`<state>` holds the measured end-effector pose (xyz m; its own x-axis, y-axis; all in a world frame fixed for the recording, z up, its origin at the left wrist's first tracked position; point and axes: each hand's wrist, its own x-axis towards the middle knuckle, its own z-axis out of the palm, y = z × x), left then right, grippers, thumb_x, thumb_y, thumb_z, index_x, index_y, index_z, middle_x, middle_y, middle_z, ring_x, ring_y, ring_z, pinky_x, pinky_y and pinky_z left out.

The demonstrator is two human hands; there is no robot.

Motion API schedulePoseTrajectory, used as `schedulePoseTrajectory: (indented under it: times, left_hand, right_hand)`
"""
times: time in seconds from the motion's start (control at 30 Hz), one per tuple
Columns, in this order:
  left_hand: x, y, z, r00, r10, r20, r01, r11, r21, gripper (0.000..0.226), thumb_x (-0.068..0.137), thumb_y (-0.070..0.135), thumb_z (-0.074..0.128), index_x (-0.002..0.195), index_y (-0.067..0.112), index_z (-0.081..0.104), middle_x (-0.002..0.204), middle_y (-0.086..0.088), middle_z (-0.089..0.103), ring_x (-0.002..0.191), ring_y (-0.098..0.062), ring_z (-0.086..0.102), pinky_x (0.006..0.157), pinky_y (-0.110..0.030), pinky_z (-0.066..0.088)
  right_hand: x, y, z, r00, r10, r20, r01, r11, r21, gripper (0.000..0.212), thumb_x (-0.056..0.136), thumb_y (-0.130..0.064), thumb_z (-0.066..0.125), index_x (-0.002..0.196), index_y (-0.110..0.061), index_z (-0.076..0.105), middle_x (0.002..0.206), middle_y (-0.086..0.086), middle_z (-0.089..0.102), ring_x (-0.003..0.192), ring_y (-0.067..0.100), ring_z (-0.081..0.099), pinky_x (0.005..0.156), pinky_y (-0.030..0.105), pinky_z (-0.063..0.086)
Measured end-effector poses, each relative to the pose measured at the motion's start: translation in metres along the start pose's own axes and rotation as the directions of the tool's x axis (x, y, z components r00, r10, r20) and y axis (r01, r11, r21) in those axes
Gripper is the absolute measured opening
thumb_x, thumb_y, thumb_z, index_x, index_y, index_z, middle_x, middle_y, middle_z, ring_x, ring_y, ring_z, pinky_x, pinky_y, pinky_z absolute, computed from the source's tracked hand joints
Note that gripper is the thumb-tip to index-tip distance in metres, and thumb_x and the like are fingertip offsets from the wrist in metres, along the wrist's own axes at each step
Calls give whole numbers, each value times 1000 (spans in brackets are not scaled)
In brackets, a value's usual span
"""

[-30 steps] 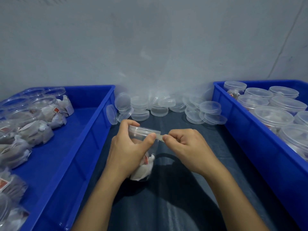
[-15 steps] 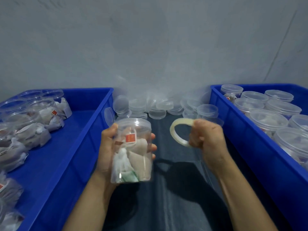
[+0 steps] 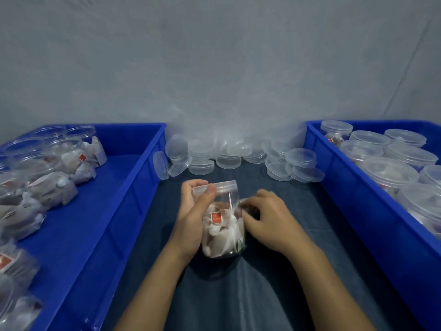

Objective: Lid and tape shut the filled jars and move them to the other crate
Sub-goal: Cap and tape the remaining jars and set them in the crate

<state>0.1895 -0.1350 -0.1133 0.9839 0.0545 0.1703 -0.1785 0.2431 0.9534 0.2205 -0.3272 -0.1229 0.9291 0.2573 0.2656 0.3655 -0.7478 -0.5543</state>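
A clear lidded jar (image 3: pixel 224 225) filled with white tea bags and a red tag stands tilted on the dark cloth between two blue crates. My left hand (image 3: pixel 194 211) grips its left side, thumb pressed on the lid's rim. My right hand (image 3: pixel 267 218) sits against the jar's right side and holds a tape roll (image 3: pixel 245 202), mostly hidden under the fingers. A strip of clear tape runs down from the lid. The left crate (image 3: pixel 133 187) holds several open filled jars. The right crate (image 3: pixel 334 182) holds several lidded jars.
A heap of loose clear lids (image 3: pixel 226 154) lies along the grey wall between the crates. The dark cloth (image 3: pixel 262 295) covers the surface in front of me. Crate walls stand close on both sides of my hands.
The jar came down from its raised position to the cloth. My right hand brought the tape roll from the right in against the jar's side.
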Motion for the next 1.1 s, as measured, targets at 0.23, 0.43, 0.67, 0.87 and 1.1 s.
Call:
schedulePoseTrajectory:
  times: [0.23,0.43,0.67,0.87,1.1]
  left_hand:
    - [-1,-4,2,998,65,11,-66,989,135,57,84,63,70,123,27,49,111,-2,76,100,-29,76,84,-45,60]
    - [-1,-8,1,995,94,25,-97,985,144,55,88,67,68,124,30,49,114,-4,76,105,-31,76,92,-56,59]
    - [0,-7,2,995,97,38,-100,989,105,58,87,59,68,127,22,46,110,-3,77,101,-31,76,85,-46,59]
    - [0,-7,1,996,87,29,-89,992,94,59,84,60,68,126,23,48,106,0,76,96,-28,75,81,-42,58]
    - [1,-8,0,994,101,40,-105,987,122,57,87,60,67,126,23,47,113,-2,77,104,-30,76,85,-44,61]
  right_hand:
    - [-10,-43,-4,999,28,-36,9,646,763,62,89,-67,57,144,-38,58,130,-11,70,124,11,65,107,37,51]
    - [-8,-52,9,986,49,-159,84,681,727,51,89,-52,67,137,-38,62,110,-8,76,105,14,74,95,46,60]
    - [-6,-50,8,986,47,-162,108,561,821,36,96,-21,62,131,-25,69,104,-1,79,96,17,78,80,27,60]
    - [-7,-49,4,990,51,-131,85,528,845,37,100,-23,56,134,-24,70,115,3,77,102,18,77,80,28,60]
    - [-7,-53,7,984,56,-171,115,540,834,35,95,-22,64,130,-18,70,119,16,72,95,20,78,79,30,60]
